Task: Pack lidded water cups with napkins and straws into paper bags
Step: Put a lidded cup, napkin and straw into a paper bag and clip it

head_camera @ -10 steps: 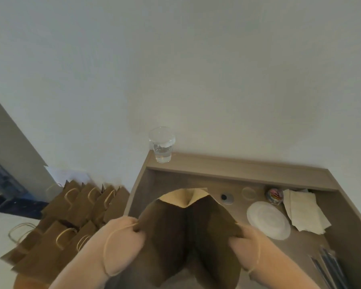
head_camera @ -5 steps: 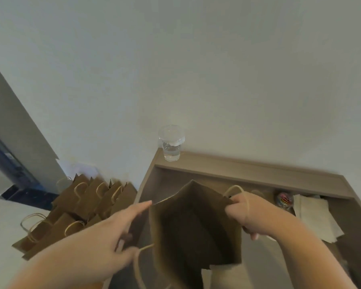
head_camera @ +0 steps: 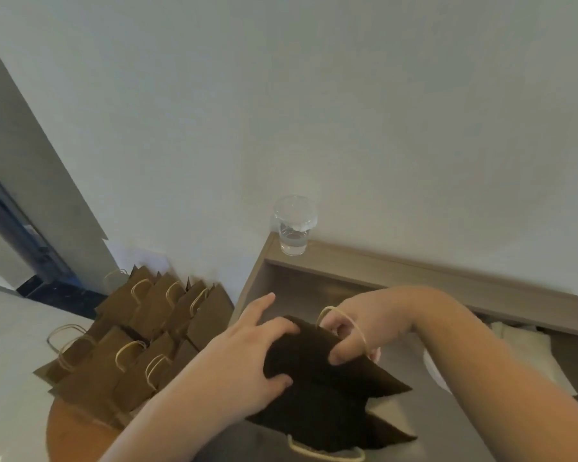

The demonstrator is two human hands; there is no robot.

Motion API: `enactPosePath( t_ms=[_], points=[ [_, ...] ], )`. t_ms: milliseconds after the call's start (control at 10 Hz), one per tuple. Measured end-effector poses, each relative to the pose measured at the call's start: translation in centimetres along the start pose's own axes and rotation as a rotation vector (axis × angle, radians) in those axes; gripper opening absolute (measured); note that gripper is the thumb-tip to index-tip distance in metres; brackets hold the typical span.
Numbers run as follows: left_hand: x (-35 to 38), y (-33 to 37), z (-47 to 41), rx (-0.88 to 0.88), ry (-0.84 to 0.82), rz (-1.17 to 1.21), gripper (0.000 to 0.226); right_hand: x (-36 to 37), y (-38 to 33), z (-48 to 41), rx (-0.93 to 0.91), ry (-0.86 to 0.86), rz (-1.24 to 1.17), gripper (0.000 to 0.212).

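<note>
A brown paper bag [head_camera: 331, 391] lies tipped and dark on the desk in front of me. My left hand [head_camera: 244, 355] grips its left rim, fingers curled over the paper. My right hand [head_camera: 357, 328] pinches the far rim by the cord handle. A clear lidded water cup [head_camera: 294, 226] stands apart on the desk's raised back ledge, left end. White napkins [head_camera: 528, 341] show partly behind my right forearm. I see no straws.
Several folded brown paper bags [head_camera: 137, 338] with cord handles lie stacked on a round wooden table [head_camera: 70, 435] to the left. The desk's back ledge [head_camera: 414, 271] runs along a white wall. A dark doorway [head_camera: 10, 235] is at far left.
The upright, wide-open bag has tipped forward and down. My left hand moved from beside it onto its rim. The view swung left, hiding most of the desk's right side.
</note>
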State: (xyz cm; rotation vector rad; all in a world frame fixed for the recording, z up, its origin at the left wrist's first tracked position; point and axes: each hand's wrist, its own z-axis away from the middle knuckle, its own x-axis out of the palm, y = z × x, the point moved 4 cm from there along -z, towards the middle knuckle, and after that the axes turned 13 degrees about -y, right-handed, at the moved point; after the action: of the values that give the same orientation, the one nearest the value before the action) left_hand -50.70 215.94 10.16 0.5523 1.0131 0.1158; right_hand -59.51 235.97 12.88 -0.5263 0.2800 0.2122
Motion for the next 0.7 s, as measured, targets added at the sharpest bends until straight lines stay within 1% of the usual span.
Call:
enactPosePath(
  t_ms=[100,200,300,400,500,600,700],
  points=[
    [0.9,-0.4,0.2,-0.013,-0.104,0.026,0.076,-3.7,-0.5,5.5,-0.176,0.165,-0.08,0.035],
    [1.1,-0.1,0.2,0.01,-0.138,0.065,0.077,-9.6,-3.5,9.0,-0.122,0.727,-0.074,0.012],
    [1.2,0.3,0.0,0.001,-0.146,0.042,0.081,-12.8,-5.8,6.6,0.025,0.884,-0.057,0.06],
    [1.1,0.7,0.0,0.004,-0.108,-0.001,0.084,-15.6,-6.6,-0.2,0.265,0.847,-0.003,0.114],
    [1.1,0.9,0.2,0.028,-0.084,-0.034,0.087,-16.6,-5.7,-4.3,0.339,0.831,-0.045,0.118],
    [1.3,1.0,0.7,0.06,-0.05,-0.027,0.09,-17.1,-4.2,-5.9,0.314,0.913,-0.128,0.105],
    [1.6,0.6,0.9,0.088,-0.029,-0.019,0.092,-16.2,-4.0,-4.9,0.233,0.921,-0.165,0.118]
  ],
)
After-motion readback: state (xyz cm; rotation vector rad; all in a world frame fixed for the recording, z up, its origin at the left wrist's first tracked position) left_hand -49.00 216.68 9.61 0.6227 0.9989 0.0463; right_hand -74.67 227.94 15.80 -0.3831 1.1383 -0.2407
